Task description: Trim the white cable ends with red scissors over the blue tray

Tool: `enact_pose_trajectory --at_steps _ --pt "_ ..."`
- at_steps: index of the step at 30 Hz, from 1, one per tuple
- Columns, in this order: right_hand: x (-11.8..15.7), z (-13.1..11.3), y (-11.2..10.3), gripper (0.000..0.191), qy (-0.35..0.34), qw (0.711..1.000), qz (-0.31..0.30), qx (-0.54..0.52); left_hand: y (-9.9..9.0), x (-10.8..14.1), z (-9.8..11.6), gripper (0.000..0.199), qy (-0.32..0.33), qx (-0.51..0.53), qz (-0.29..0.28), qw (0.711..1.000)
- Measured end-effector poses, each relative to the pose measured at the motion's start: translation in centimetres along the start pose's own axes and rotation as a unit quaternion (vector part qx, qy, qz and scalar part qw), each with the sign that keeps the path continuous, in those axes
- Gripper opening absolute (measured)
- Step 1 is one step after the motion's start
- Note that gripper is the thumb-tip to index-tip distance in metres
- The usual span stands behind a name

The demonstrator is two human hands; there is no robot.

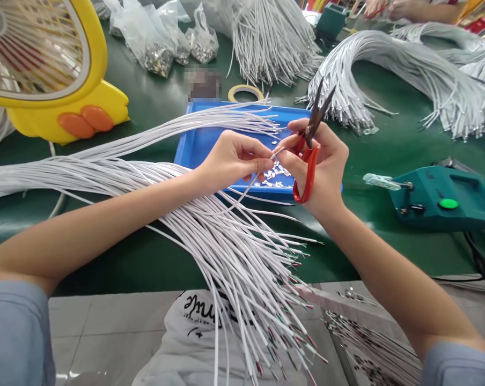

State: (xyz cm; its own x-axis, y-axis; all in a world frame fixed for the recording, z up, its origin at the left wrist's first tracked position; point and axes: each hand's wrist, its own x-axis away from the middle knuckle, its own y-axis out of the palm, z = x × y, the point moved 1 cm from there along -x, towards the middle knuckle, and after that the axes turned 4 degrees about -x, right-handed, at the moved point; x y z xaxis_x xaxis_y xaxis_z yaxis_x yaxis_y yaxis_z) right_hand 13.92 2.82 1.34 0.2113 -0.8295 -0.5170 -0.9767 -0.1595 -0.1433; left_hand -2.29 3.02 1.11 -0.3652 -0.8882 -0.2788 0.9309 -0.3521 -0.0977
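My left hand (242,159) pinches one white cable near its end, above a blue tray (196,145). Opposite it, my right hand (321,161) has thumb and finger at the tip of that cable, with red-handled scissors (307,174) hooked on the fingers, their dark blades pointing up and slightly parted. Small white pieces (277,174) lie in the tray under the hands. A large bundle of white cables (214,230) runs from the left, fanning over the table edge with thin coloured wires at the ends. A smaller bundle (178,123) lies across the tray.
A yellow fan (109,107) stands at upper left. Bags of metal parts (202,43), a tape roll (245,94) and more cable bundles (270,40) lie behind the tray. A teal machine (447,195) is at right. Another person's hands (391,8) show at the top.
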Motion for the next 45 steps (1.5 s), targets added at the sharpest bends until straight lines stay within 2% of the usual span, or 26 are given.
enact_pose_trajectory --at_steps 4,8,10,15,19,23,28,31,37,45 --pt "-0.1 0.1 -0.2 0.026 0.012 0.999 -0.002 0.036 -0.1 0.0 -0.1 0.007 -0.011 0.023 -0.032 0.999" --pt "0.2 0.0 -0.1 0.028 0.029 0.996 -0.003 0.088 -0.2 0.0 -0.3 0.017 -0.05 0.065 -0.094 0.992" --pt "0.4 -0.1 0.1 0.026 0.019 0.994 0.01 0.108 -0.3 0.0 -0.4 0.021 -0.055 0.072 -0.103 0.991" --pt "0.4 0.2 0.0 0.021 -0.013 0.994 0.045 0.103 -0.5 -0.1 -0.2 0.024 -0.036 0.069 -0.048 0.996" --pt "-0.1 0.7 -0.2 0.018 -0.007 0.998 0.052 0.034 -0.3 -0.2 0.1 0.017 -0.051 0.042 -0.018 0.998" --pt "-0.2 0.4 0.1 0.013 -0.002 0.998 0.053 -0.027 -0.2 -0.2 0.0 0.014 -0.035 0.016 -0.001 0.999" --pt "0.0 -0.2 0.5 0.026 -0.001 0.999 0.038 -0.008 -0.3 -0.3 -0.4 0.017 -0.031 -0.018 0.013 0.999" --pt "0.0 -0.2 0.4 0.026 0.007 0.999 0.035 0.008 -0.3 -0.3 -0.5 0.018 -0.031 -0.027 0.022 0.999" --pt "-0.5 0.5 -0.1 0.023 0.014 0.999 0.03 -0.009 -0.4 -0.3 -0.3 0.01 -0.032 0.001 0.016 0.999" --pt "-0.9 1.6 -0.5 0.024 0.065 0.996 0.065 -0.017 -0.5 -0.2 -0.1 0.01 -0.034 0.06 -0.045 0.997"
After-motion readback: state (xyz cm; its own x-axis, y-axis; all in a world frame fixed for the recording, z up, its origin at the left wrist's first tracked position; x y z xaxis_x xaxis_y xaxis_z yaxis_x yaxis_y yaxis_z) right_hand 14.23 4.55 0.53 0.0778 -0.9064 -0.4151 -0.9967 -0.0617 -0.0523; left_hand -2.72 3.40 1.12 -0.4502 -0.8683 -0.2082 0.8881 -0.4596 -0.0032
